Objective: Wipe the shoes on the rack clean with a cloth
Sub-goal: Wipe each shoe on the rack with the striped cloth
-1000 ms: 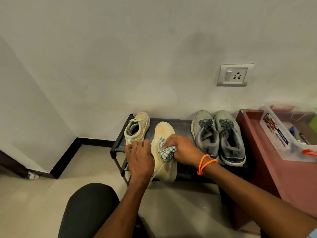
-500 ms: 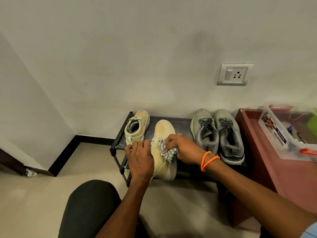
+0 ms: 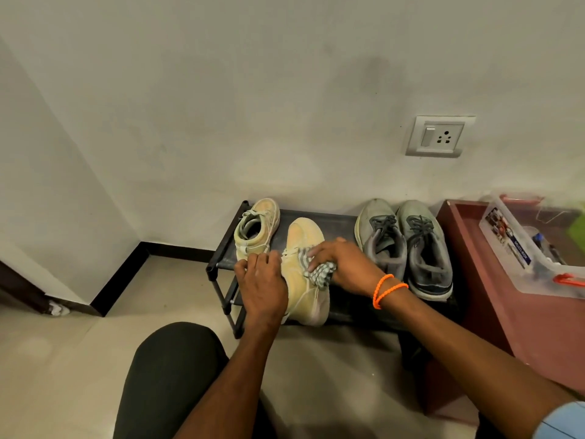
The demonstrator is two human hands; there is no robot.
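Observation:
A low black shoe rack [image 3: 335, 218] stands against the wall. On it a cream high-top shoe [image 3: 304, 245] points toward the wall. My left hand [image 3: 262, 280] grips its left side near the ankle. My right hand [image 3: 343, 261] holds a bunched grey-and-white checked cloth [image 3: 318, 272] pressed against the shoe's lace area and right side. Its cream partner shoe [image 3: 258, 228] sits at the rack's far left. A pair of grey sneakers [image 3: 405, 245] rests on the right of the rack.
A reddish-brown table [image 3: 519, 315] stands right of the rack with a clear plastic box [image 3: 512, 248] of small items on it. A wall socket [image 3: 438, 136] is above. My dark-clad knee [image 3: 171, 369] is low in front. A dark skirting [image 3: 126, 274] lines the corner.
My right hand and the cloth have slid slightly up along the cream shoe toward its laces. My left hand keeps its hold on the shoe.

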